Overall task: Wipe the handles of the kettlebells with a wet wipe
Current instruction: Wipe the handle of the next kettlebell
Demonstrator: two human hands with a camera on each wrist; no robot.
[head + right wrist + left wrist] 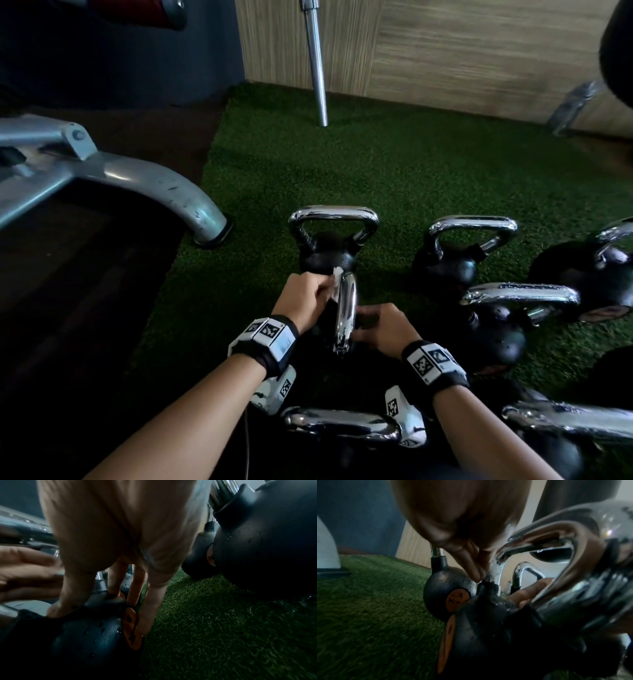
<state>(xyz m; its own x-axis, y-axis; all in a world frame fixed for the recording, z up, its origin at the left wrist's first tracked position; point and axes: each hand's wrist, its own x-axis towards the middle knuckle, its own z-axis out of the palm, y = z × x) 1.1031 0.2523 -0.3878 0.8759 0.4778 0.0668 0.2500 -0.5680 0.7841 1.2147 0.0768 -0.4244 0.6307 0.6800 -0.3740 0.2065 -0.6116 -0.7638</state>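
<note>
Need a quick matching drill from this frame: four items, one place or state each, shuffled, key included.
1. left hand
2. right hand
3. silver steel bar
4. grey curved metal machine leg

a. on the black kettlebell's body
b. leans against the wooden wall
c. pinches the white wet wipe on its chrome handle
d. left of the green turf

Pairs: 1-c, 2-a, 3-b, 4-d

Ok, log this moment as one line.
step: wiping handle | left hand: pinches wet wipe on kettlebell handle | right hand: fingers steady kettlebell body | floor: green turf
</note>
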